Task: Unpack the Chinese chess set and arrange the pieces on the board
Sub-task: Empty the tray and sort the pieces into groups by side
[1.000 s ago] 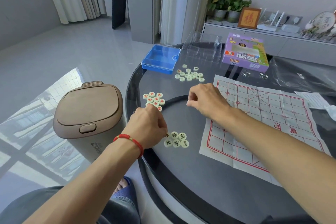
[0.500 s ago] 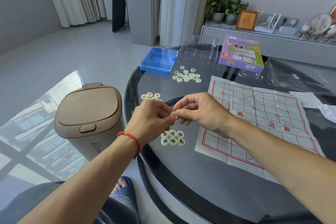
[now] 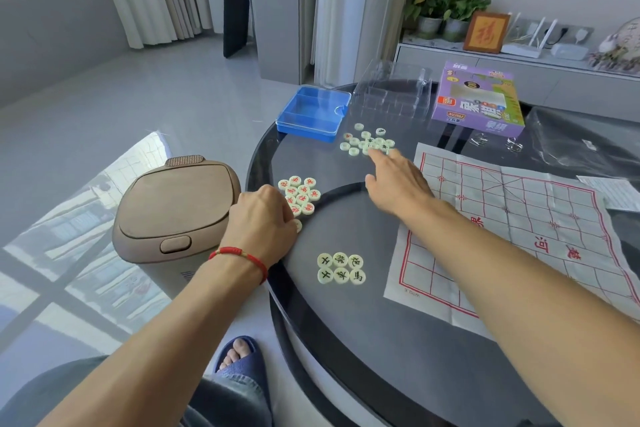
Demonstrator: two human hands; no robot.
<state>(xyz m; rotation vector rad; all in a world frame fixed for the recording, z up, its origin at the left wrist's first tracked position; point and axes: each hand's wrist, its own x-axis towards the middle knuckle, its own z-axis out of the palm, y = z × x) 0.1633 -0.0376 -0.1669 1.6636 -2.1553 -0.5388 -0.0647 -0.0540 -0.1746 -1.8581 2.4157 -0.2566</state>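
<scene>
Hands that met over one piece have parted: right hand reaches open-fingered to the far pieces, left hand curls onto the red-marked cluster, its hold hidden.

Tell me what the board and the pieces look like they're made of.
Board: thin white paper or film, probably, since fold creases show and it lies slightly rumpled. Pieces: pale, glossy discs with printed characters, likely plastic; resin can't be ruled out.

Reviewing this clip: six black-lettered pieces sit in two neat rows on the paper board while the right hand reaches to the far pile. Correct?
Not quite. The head view shows the six black-lettered pieces on the dark table, left of the paper board, not on it. The right hand does reach to the far pile.
</scene>
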